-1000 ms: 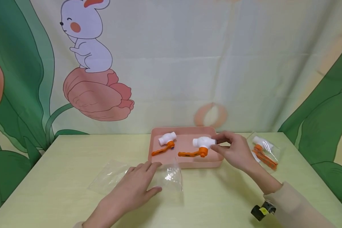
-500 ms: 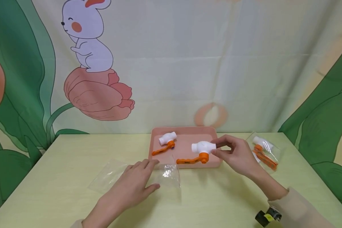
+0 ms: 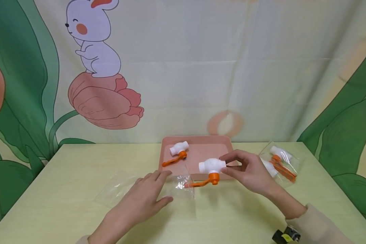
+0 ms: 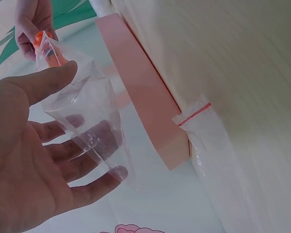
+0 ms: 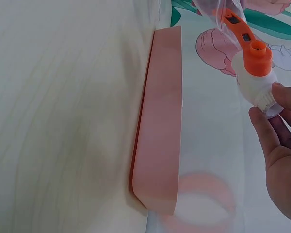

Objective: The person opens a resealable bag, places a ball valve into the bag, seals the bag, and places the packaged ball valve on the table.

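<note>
My right hand [image 3: 251, 171] pinches one end of the white body of a ball valve [image 3: 212, 166] with an orange lever handle. The handle points left, its tip overlapping the mouth of a clear plastic bag [image 3: 178, 188]. My left hand [image 4: 43, 160] holds this bag up between a stretched thumb and spread, bent fingers, which show through the film. Orange plastic also shows through the bag in the left wrist view. The right wrist view shows the valve [image 5: 257, 73] raised in front of the backdrop, thumb and fingers at its ribbed end.
A pink tray [image 3: 204, 140] at the table's back holds a second white and orange valve [image 3: 179, 149]. Bagged valves [image 3: 282, 162] lie right of it. Another flat clear bag [image 3: 117, 186] lies left, beside my left hand. A patterned curtain stands behind.
My right hand has brought the valve down and towards me from over the tray, then leftward, so its handle tip now overlaps the bag. My left hand has barely moved.
</note>
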`<move>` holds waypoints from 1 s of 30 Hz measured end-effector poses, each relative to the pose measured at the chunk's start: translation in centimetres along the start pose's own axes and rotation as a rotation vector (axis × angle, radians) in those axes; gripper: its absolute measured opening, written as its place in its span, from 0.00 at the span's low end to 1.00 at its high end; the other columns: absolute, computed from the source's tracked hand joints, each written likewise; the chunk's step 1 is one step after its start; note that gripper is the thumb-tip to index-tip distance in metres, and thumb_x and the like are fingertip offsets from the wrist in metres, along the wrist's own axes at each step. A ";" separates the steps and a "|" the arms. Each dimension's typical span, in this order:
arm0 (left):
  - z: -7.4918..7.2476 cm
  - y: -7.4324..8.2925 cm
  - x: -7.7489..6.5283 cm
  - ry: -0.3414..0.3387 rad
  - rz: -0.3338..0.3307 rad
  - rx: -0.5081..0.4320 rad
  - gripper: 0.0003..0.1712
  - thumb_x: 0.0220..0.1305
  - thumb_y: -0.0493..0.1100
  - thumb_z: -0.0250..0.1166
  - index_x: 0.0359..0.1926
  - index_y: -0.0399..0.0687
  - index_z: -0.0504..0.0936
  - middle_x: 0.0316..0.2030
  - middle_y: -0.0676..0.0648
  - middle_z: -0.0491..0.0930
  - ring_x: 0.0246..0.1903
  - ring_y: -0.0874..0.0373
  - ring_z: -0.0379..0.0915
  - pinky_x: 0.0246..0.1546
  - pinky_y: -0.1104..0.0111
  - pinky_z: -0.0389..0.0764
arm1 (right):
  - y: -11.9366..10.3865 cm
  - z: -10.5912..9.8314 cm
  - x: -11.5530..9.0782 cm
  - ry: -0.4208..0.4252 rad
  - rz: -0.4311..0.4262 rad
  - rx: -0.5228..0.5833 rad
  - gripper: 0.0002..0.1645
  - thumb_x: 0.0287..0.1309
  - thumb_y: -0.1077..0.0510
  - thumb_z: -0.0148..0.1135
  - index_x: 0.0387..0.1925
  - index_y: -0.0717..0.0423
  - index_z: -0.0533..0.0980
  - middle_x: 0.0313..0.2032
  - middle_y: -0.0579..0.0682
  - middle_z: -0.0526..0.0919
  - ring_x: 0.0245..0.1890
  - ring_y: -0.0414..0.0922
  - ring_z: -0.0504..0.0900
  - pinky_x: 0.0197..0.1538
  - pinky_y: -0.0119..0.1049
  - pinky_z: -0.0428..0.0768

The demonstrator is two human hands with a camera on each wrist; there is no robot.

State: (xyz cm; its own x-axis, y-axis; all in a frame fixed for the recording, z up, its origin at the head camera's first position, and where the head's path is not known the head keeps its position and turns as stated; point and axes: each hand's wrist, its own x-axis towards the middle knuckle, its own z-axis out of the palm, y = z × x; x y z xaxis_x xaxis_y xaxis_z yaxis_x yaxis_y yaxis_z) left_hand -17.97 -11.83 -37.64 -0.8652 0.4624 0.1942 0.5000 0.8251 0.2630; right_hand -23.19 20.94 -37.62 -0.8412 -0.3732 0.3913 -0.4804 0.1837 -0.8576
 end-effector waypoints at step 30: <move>0.3 0.8 0.0 0.074 0.105 -0.013 0.34 0.64 0.49 0.75 0.65 0.40 0.74 0.55 0.46 0.80 0.49 0.49 0.79 0.52 0.54 0.81 | -1.0 2.3 -0.7 -0.041 0.010 0.134 0.12 0.57 0.73 0.72 0.42 0.62 0.82 0.45 0.60 0.82 0.43 0.53 0.86 0.45 0.46 0.86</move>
State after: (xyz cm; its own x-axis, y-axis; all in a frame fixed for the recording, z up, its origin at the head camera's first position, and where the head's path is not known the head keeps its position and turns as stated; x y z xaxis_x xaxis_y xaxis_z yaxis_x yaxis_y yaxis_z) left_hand -17.62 -11.07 -37.69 -0.8030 0.5203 0.2907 0.5886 0.7689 0.2498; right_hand -21.59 18.91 -37.81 -0.8337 -0.4094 0.3706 -0.4319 0.0652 -0.8995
